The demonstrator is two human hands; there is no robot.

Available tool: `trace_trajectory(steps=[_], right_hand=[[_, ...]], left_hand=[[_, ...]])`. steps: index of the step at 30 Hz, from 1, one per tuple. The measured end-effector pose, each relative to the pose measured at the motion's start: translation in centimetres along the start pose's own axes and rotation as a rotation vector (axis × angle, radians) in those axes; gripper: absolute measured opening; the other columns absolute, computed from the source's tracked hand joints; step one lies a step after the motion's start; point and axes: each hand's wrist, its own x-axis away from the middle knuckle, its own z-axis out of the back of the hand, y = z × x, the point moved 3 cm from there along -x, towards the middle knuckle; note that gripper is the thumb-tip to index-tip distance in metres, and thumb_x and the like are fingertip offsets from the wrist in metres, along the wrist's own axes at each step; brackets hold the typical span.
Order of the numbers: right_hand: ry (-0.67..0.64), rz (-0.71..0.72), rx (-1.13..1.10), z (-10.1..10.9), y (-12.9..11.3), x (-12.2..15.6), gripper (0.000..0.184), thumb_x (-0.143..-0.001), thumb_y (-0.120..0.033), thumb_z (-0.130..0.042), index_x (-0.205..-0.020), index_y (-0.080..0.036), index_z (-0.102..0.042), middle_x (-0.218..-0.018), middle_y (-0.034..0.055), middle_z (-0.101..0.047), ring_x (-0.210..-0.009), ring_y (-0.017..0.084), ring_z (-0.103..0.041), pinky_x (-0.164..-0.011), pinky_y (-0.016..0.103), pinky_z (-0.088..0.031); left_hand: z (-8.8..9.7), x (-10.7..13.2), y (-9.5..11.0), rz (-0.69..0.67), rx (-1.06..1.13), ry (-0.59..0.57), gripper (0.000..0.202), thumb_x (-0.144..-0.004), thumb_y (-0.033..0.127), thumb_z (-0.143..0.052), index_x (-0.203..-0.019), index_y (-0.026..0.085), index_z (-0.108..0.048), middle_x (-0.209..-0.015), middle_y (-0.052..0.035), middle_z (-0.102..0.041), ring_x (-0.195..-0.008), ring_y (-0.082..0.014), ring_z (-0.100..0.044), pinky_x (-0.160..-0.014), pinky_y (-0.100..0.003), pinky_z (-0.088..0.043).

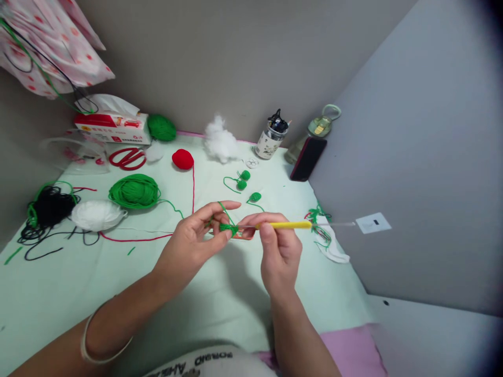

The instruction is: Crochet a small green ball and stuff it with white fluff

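While the left hand (196, 235) pinches green crochetwork (228, 228) mid-frame, the right hand (278, 250) grips a yellow hook (293, 225); crochetwork judged light, soft, best held by its edge.

We record: shirt (214, 360), six o'clock, capitals, seemingly "AHE"; tissue box (113, 128), ten o'clock, print too small to read.

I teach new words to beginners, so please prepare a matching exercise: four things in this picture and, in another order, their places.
1. Crochet hook
2. Green crochet piece
3. Smartphone
4. Red scissors

A. in front of the bottle
B. in the left hand
C. in front of the tissue box
D. in the right hand

Pairs: 1-D, 2-B, 3-A, 4-C
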Motion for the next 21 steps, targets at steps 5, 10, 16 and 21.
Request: trace_trajectory(steps=[5, 10, 16, 21], right_hand=[[-0.061, 0.491, 0.551, -1.1, -0.6, 1.1, 0.032, -0.096, -0.008, -0.058, -0.119, -0.026, -0.069, -0.099, 0.0069, -0.073, -0.090, 0.021, -0.069, -0.075, 0.035, -0.058], [0.045, 0.520, 0.561, -1.0, -0.4, 1.0, 0.032, -0.096, -0.010, -0.061, -0.117, -0.030, -0.073, -0.101, 0.0061, -0.074, -0.089, 0.020, -0.070, -0.073, 0.035, -0.059], [0.099, 0.109, -0.006, 0.0, 0.0, -0.3, 0.019, -0.101, -0.023, -0.057, -0.096, -0.025, -0.076, -0.087, 0.0038, -0.073, -0.078, 0.018, -0.067, -0.061, 0.032, -0.054], [0.036, 0.144, 0.139, -0.7, -0.2, -0.2, 0.021, -0.100, -0.017, -0.058, -0.101, -0.026, -0.077, -0.093, 0.0037, -0.075, -0.083, 0.018, -0.070, -0.066, 0.031, -0.058]], left_hand=[[-0.5, 0.4, 0.2, -0.036, -0.025, 0.147, 0.046, -0.083, 0.016, -0.075, -0.126, 0.032, -0.071, -0.086, 0.0030, -0.060, -0.084, -0.0148, -0.052, -0.089, -0.029, -0.044], [-1.0, -0.1, -0.5, 0.296, 0.491, -0.093, 0.045, -0.083, 0.028, -0.081, -0.126, 0.020, -0.072, -0.063, 0.0077, -0.050, -0.055, -0.0066, -0.038, -0.073, -0.024, -0.047], [-0.5, -0.3, 0.1, 0.216, 0.489, -0.078, 0.037, -0.083, 0.023, -0.082, -0.119, 0.025, -0.076, -0.075, 0.0054, -0.061, -0.057, -0.0051, -0.044, -0.076, -0.021, -0.048], [-0.7, 0.1, -0.3, 0.135, 0.331, -0.013, 0.040, -0.084, 0.027, -0.081, -0.123, 0.029, -0.075, -0.097, 0.0003, -0.068, -0.096, -0.0151, -0.061, -0.089, -0.025, -0.048]])
